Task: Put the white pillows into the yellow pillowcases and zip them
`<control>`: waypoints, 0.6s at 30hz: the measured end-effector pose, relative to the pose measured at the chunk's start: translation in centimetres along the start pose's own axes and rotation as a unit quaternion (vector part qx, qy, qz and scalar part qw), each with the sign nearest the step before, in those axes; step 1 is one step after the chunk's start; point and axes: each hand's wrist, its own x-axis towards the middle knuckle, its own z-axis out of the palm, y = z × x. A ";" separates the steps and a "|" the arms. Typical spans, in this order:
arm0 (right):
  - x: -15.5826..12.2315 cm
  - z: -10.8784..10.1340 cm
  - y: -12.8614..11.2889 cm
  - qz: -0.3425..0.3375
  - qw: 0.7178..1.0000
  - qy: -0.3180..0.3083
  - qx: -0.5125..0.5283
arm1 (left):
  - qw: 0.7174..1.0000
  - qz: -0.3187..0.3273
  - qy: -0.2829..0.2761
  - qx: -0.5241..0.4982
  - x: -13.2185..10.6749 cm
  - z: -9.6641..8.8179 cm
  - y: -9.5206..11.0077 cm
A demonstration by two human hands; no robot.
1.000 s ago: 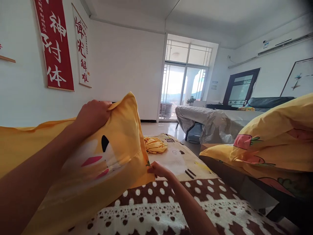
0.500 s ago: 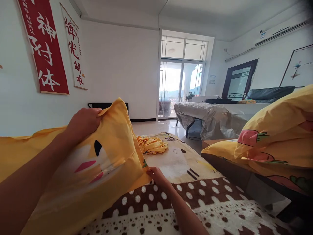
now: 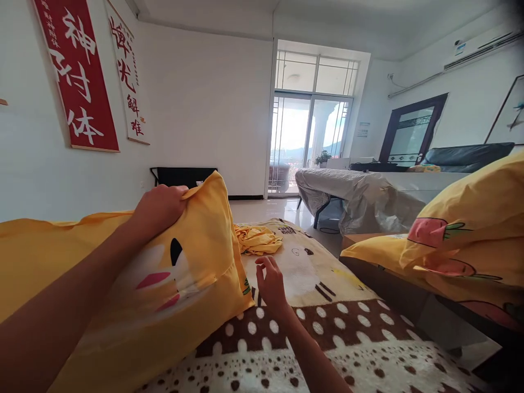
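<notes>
A yellow pillowcase (image 3: pixel 204 234) with a printed cartoon face stands up at the left; its far left part runs out of view. My left hand (image 3: pixel 161 204) is closed around its upper edge near the top corner. Just right of the pillowcase's side edge, my right hand (image 3: pixel 270 278) hangs over the blanket (image 3: pixel 311 273), fingers slightly curled and apart, holding nothing. The blanket is cream and brown with white dots. Behind my right hand lies a crumpled yellow cloth (image 3: pixel 260 240).
At the right, a yellow pillow (image 3: pixel 462 229) with a carrot print rests on a brown surface. Further back stands a table draped in plastic sheeting (image 3: pixel 360 191). Red and white scrolls hang on the left wall, and a glass sliding door (image 3: pixel 309 136) is at the back.
My right hand has let go of the pillowcase's side edge and risen a little to its right. My left hand keeps its hold on the top edge. The view has shifted slightly.
</notes>
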 end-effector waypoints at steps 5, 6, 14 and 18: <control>-4.1 -3.0 -8.9 -0.385 0.921 0.031 0.038 | 1.000 0.002 0.001 -0.015 0.1 1.3 1.4; -4.9 -2.8 -9.9 -0.431 0.902 0.003 0.013 | 0.999 0.004 -0.007 -0.036 0.1 1.5 1.5; -7.0 1.0 -9.1 -0.375 0.913 -0.129 -0.091 | 0.921 -0.014 -0.306 -0.242 0.1 0.6 -1.1; -7.0 2.4 -7.9 -0.365 0.910 -0.163 -0.109 | 0.929 -0.060 -0.314 -0.187 -1.3 1.0 -7.1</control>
